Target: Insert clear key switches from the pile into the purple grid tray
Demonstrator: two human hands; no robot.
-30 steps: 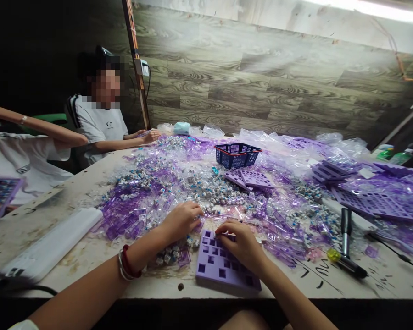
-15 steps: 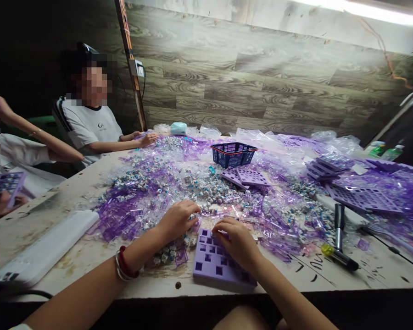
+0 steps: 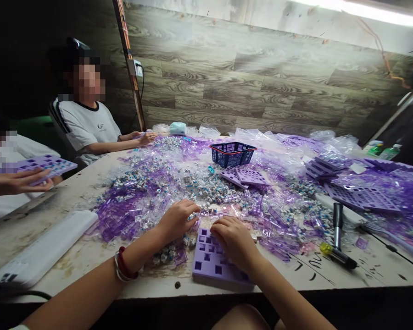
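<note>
Purple panel with square holes at six o'clock, bare right hand over its upper right part, left hand just off its eleven o'clock corner.
The right hand's fingers are bent and close together at the panel's far edge; whether they pinch anything I cannot tell. The left hand is half curled, thumb and fingers parted, beside loose white-and-blue pieces; any small piece in it is too hard to make out. Taking the panel as the clock's centre, a dark blue basket stands at twelve, a hammer lies near three, and a long white case at nine. Toward ten, a seated co-worker's hand holds another holed panel.
</note>
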